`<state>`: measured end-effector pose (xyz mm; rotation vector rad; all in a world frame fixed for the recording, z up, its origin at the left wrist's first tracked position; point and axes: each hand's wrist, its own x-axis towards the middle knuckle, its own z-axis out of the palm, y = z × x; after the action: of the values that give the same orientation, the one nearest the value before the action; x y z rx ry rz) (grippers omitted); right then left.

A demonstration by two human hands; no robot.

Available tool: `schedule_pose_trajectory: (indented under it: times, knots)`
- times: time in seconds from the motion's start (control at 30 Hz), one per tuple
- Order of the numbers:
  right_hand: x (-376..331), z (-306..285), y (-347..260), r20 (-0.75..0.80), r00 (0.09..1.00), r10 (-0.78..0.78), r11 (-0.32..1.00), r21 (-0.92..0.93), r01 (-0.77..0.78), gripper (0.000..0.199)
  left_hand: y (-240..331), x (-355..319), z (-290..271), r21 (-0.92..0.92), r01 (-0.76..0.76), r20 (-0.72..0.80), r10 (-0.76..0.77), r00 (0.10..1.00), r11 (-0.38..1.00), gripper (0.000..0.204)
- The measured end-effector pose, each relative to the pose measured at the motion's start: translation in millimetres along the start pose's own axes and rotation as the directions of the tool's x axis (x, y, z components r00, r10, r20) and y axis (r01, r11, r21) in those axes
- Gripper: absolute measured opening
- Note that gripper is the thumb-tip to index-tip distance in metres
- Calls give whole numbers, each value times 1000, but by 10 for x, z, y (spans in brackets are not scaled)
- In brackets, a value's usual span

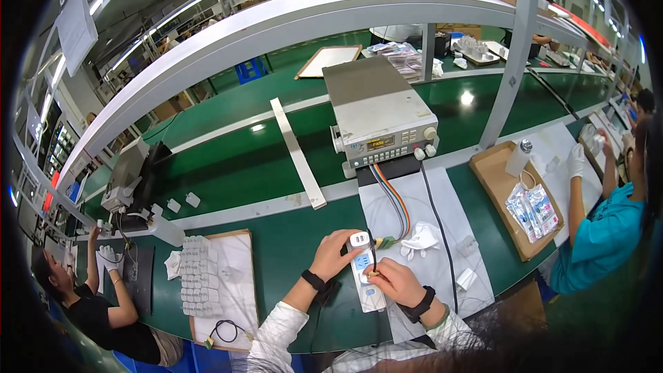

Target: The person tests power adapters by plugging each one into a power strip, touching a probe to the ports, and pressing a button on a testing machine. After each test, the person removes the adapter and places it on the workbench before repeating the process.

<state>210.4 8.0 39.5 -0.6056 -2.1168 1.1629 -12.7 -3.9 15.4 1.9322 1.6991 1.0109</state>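
White charger (358, 240) sits at the far end of the power strip, in the left hand (331, 255). Green surface (276, 228) carries the lot. Bench instrument (387, 117) stands at the back, display facing the person, likely for easy reading. Brown tray (255, 290) on the left, pale blocks (200, 280) packed in rows, probably to keep them tidy and in reach. White sheet (442, 197) lies right of centre, maybe to save things from scuffs. Power strip (373, 298) points toward the person, between both hands, so either can get at it. Left hand is curled narrow around the charger, seemingly steadying it. Right hand (402, 283) pinches a small cable end (373, 274) over the strip, fingertips together; can't tell whether it's plugged in.
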Motion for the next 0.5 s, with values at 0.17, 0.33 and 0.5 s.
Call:
schedule_pose_trajectory:
  times: [0.17, 0.33, 0.5]
  knots:
    - [-23, -53, 61, -32, 999, 7, 1000, -12, -8, 18, 280, -219, -92, -181, -20, -96, 3, 995, 983, 49]
    - [-45, 29, 52, -49, 999, -6, 993, -115, 1, 17, 409, -581, 107, -653, 53, 31, -43, 999, 755, 47]
    - [-11, -26, -23, -60, 996, -66, 983, -177, 55, 15, 317, -610, 302, -35, 19, 17, -18, 1000, 999, 43]
